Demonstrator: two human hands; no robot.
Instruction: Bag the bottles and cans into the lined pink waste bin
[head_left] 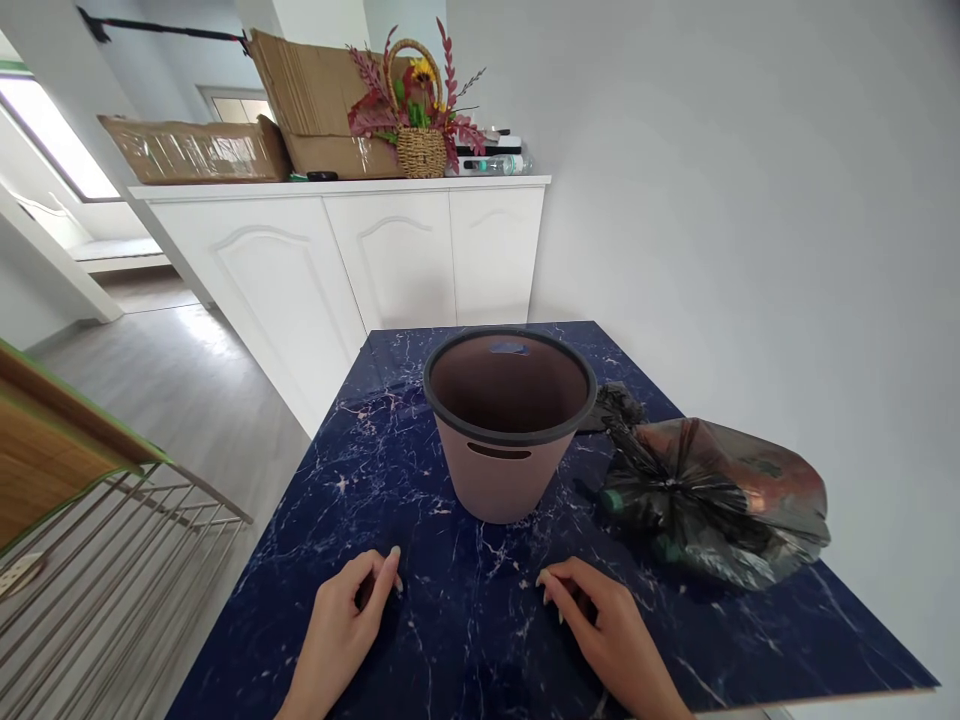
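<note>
My left hand (351, 610) rests on the dark blue marbled table (352, 450), fingers curled in and thumb against them, with nothing seen in it. Opposite it lies my right hand (592, 615), closed in the same loose way and likewise bare. Beyond both hands, apart from them, stands an upright mauve trash bin (499, 485) with a dark grey rim and a slot handle in its front. Its bottom inside is too dark to make out. A knotted, filled black garbage bag (720, 500) lies to the right, nearer my right hand.
A white cabinet (405, 255) stands behind the table, bearing cardboard boxes (202, 152), a wicker flower basket (421, 152) and a plastic bottle (499, 165). A wall (750, 250) borders the right side. At the left is a metal rack (150, 560).
</note>
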